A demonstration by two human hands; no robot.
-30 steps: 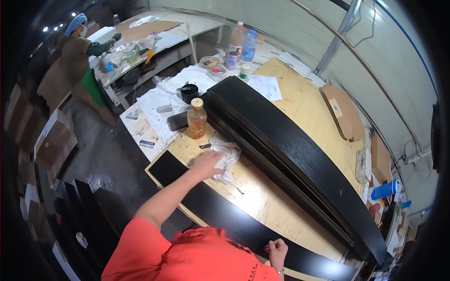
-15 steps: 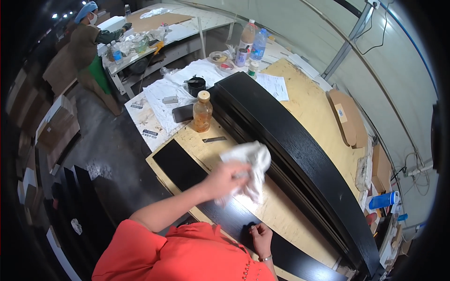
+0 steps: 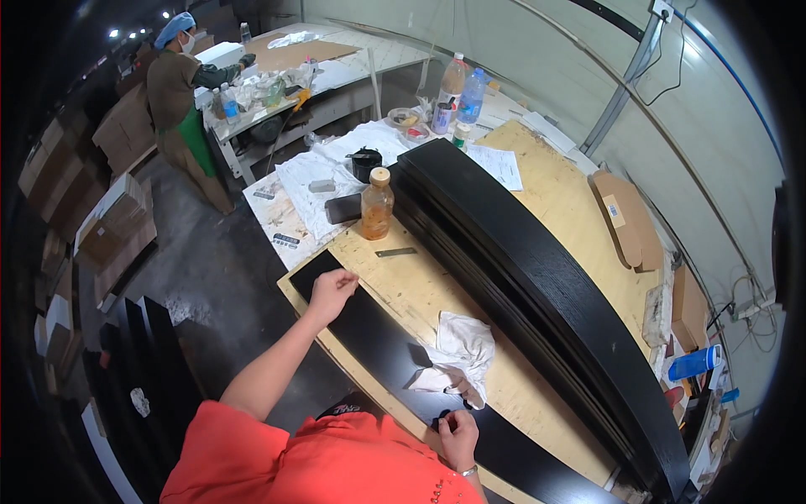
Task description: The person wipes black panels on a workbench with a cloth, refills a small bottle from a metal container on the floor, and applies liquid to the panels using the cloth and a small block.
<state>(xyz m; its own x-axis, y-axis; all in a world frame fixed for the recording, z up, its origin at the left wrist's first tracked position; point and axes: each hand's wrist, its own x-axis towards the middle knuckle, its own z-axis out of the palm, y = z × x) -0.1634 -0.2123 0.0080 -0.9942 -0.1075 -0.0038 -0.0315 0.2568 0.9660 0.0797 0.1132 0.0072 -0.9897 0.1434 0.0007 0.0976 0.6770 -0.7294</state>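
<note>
A long curved black panel (image 3: pixel 382 353) lies flat along the near side of the worktable. Over its far end is my left hand (image 3: pixel 334 294), fingers bent and closed, with nothing visible in them. My right hand (image 3: pixel 457 437) is closed in a pinch above the panel's near half. A small dark spot shows at its fingertips, and I cannot make out what it is. Just beyond my right hand lies a crumpled white cloth (image 3: pixel 466 340), partly on the panel and partly on the tan board (image 3: pixel 537 428).
A tall stack of curved black panels (image 3: pixel 537 260) stands along the table's middle. Near its far end are a capped bottle of orange liquid (image 3: pixel 378 206), a black cup (image 3: pixel 364 164), a phone (image 3: pixel 342 209) and a flat metal strip (image 3: pixel 395 252). A co-worker (image 3: pixel 180 101) stands at another table.
My left hand has let go of the white cloth, which now lies on the board and panel. That hand has moved left to the panel's far end. My right hand stays close to the same place.
</note>
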